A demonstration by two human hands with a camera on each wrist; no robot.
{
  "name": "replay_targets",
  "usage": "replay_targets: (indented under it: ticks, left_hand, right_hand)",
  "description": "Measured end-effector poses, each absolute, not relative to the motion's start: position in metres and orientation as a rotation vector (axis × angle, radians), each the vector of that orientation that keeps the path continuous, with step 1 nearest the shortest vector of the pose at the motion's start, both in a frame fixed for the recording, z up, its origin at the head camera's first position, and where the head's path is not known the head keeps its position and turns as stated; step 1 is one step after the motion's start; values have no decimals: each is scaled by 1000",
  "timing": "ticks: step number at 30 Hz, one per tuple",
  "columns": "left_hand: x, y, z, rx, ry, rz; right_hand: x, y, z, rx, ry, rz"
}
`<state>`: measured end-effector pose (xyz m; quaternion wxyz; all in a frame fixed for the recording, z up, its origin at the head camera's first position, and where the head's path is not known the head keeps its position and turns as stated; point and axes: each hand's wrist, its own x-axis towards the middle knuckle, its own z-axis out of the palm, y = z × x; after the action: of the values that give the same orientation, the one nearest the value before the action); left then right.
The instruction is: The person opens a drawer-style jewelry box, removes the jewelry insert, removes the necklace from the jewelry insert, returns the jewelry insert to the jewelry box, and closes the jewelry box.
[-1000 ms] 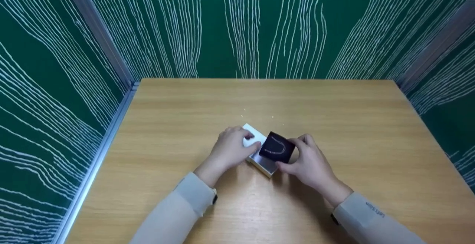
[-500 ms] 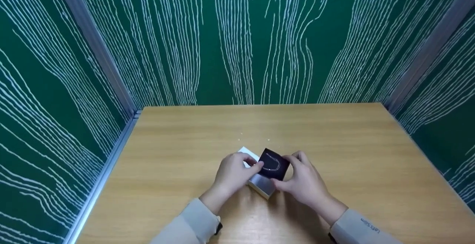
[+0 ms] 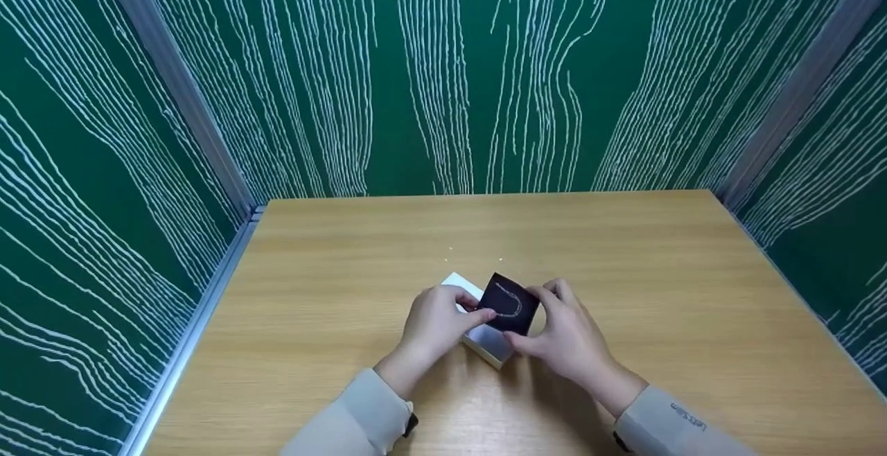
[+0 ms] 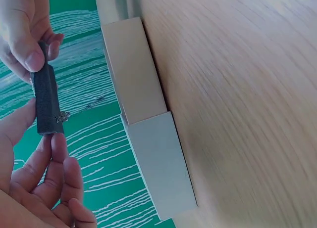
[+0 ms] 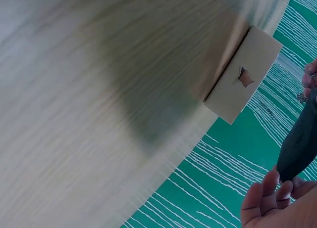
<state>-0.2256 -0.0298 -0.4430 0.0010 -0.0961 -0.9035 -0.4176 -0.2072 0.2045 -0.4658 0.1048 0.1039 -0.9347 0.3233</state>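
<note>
Black pad (image 3: 502, 302) with a looped chain (image 3: 520, 301), pinched at either end in curled left hand (image 3: 435, 321) and right hand (image 3: 575, 338); apt to shed the chain if bent or tilted, though hard to judge how fastened. Raised clear of pale box (image 4: 161, 163) on wooden table (image 3: 326, 269).

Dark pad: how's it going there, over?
Left hand and right hand holding dark pad, chain on it. Box below, on table. Nothing visible blocking pad.

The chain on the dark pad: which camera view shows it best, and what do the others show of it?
The head view: there the chain curves across the dark pad. The left wrist view, nearly edge-on, shows mainly a clump at the pad's edge; the right wrist view shows only a small clump.
</note>
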Motion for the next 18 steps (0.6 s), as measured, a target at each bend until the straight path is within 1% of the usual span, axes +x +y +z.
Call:
replay_targets:
  ticks: [7,18]
  left_hand:
    - [-225,-30,-443,-341,-2788,-1262]
    - [-222,-32,-442,-386,-2790,-1005]
  right_hand:
    - [-207,206,-466,315,-2757,948]
    - [-203,205,-464,322,-2768,944]
